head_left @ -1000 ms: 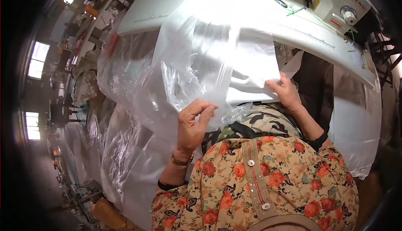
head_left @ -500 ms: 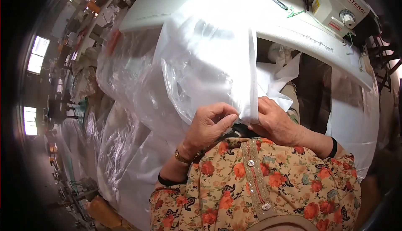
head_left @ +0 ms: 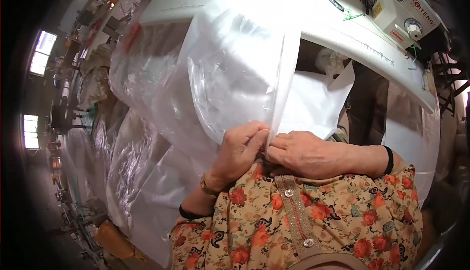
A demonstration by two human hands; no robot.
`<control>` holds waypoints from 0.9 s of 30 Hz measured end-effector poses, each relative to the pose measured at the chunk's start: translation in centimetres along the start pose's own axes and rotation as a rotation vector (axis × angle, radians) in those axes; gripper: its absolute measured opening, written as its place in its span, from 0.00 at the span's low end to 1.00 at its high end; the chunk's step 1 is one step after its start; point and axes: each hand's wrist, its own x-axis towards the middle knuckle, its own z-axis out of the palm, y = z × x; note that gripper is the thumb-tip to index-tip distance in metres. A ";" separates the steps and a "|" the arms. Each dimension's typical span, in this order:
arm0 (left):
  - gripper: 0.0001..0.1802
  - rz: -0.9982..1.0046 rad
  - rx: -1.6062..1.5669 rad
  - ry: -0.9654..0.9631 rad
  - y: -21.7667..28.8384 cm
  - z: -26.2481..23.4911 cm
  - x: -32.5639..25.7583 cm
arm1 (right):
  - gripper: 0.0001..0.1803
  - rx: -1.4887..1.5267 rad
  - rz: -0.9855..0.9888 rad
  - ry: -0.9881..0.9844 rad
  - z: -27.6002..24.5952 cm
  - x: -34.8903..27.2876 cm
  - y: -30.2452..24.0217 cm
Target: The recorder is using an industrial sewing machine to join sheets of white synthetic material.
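Observation:
A large sheet of white, partly see-through plastic [head_left: 230,74] hangs from the sewing table down toward my lap, with a folded edge running along its right side. My left hand [head_left: 241,147] pinches the sheet near the lower end of that fold, thumb against forefinger. Close beside it, my right hand [head_left: 303,153] has its fingers curled round the same folded edge. The two hands almost touch. Fingertips of the right hand are partly hidden. Behind the fold, a white opaque piece [head_left: 313,101] of the material hangs to the right.
The white sewing table [head_left: 338,40] has a ruler scale along its front edge. A sewing machine [head_left: 409,13] stands at the far right. Small black thread snips [head_left: 332,0] lie on the table near green threads [head_left: 352,14]. Crumpled clear plastic [head_left: 132,167] heaps at the left.
My right hand has moved left and slightly down, closer to my left hand. The lower end of the folded edge has swung left, exposing more of the white piece behind it.

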 end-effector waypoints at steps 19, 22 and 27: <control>0.07 0.412 0.802 0.297 11.8 -11.0 3.1 | 0.45 0.397 0.486 0.477 0.8 11.9 12.4; 0.08 0.491 0.983 0.109 15.5 -10.8 4.0 | 0.47 0.255 0.141 -0.007 -0.8 21.6 11.8; 0.10 0.505 1.091 -0.219 15.0 -10.5 4.0 | 0.40 0.206 -0.008 -0.027 -0.3 24.2 11.2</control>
